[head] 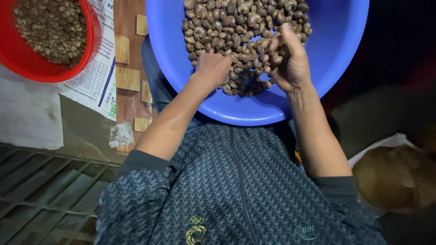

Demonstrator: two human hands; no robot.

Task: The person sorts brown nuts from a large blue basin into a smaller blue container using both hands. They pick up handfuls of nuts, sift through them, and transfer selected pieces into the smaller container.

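**Two hands in the nut heap — sorting under way**

Two bare hands work inside a large blue basin (pixel 336 54) resting on the person's lap. The basin carries a heap of brown, kidney-shaped nuts (pixel 227 27), banked toward its near side.

Left hand (pixel 211 68): knuckles up, fingers curled down into the heap. What lies under the palm is hidden; I cannot tell whether it has closed on anything.

Right hand (pixel 284 59): palm turned up and partly cupped, fingers loosely bent, with a small clutch of nuts resting in it, raised just above the heap.

Judgement: the step in hand looks like picking over the nuts, a handful lifted for checking while the other hand rakes. The next move would call for a gentle tilt of the cupped palm, kept over the basin, so that nothing spills past the rim.

Surroundings: a red basin (pixel 88 45) of smaller, paler pieces stands well apart on the person's left, on printed paper (pixel 97 81). A metal grating (pixel 45 190) lies below it — a tan sack (pixel 395 177) on the other side.
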